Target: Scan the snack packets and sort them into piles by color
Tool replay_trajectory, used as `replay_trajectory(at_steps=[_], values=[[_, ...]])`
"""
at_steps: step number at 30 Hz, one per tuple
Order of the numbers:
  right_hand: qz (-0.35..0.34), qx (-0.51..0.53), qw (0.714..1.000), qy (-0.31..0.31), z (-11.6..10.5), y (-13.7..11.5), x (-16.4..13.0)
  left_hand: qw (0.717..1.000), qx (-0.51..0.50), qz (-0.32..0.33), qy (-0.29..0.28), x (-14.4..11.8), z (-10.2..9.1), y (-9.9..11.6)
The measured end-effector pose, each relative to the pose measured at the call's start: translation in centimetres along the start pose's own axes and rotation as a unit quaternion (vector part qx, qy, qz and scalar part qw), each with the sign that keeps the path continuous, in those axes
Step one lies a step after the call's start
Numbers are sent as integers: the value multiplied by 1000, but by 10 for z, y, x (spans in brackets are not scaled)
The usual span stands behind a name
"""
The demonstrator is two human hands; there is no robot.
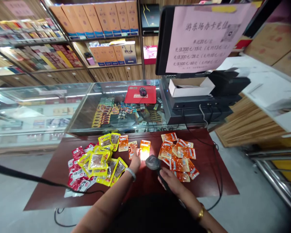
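My right hand [168, 178] grips the handle of a dark barcode scanner [153, 162], its head tilted toward an orange snack packet [145, 145]. Bright light from the scanner falls on the lower part of that packet. My left hand [135, 161] pinches the packet's left edge, with its fingertips partly hidden. Just left of it lie a brown-and-orange patterned packet [133, 149] and another orange packet [123, 143]. Yellow snack packets [98, 160] are heaped on the left, partly over red packets [77, 174]. More orange packets [180, 158] form a loose pile on the right.
The dark red table [50, 191] stands against a glass display counter [84, 121]. On the counter are a red mouse pad [131, 95], a mouse [143, 92] and a monitor [163, 42] with a pink sign. Black cables [219, 174] hang over the table's right side.
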State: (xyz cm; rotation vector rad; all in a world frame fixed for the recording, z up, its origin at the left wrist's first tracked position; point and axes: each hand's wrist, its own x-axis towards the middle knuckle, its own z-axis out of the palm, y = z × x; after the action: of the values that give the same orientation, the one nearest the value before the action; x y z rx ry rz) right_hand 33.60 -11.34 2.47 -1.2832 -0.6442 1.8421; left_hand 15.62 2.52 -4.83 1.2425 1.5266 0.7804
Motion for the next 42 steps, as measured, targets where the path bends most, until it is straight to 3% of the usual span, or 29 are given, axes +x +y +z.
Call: replay_trajectory(at_steps=[5,8,10,12,14,17,19,22,27,30,32,35,38,42], values=[[2,-24,1000,-16,8,-5,3,998,46,25,34,1,-35,2],[8,-20,1000,-3,5,-3,3,967,176,43,177,1,-57,11],[7,-11,1000,11,1,-1,2,933,269,83,225,1,-57,19],[4,-1,1000,27,-3,1,0,926,313,143,153,1,-41,26],[0,9,999,37,-7,2,-3,929,319,188,22,2,-13,31],[-5,19,999,49,-13,2,-8,920,319,196,-117,2,36,40],[-4,24,997,76,-17,3,-13,905,352,189,-148,0,64,46],[-1,32,991,127,-23,7,-20,874,435,171,-136,-4,95,54],[-11,44,990,136,-29,14,-26,854,482,141,-133,-6,114,58],[-11,47,989,136,-30,15,-28,879,431,120,-165,-3,106,53],[-9,45,990,133,-29,15,-28,920,343,76,-174,0,93,43],[-8,38,992,123,-27,14,-27,973,182,28,-141,5,65,23],[-6,19,994,106,-23,12,-21,990,109,30,-79,8,29,5],[2,-5,998,65,-9,5,-7,993,108,37,-12,3,-13,-3]])
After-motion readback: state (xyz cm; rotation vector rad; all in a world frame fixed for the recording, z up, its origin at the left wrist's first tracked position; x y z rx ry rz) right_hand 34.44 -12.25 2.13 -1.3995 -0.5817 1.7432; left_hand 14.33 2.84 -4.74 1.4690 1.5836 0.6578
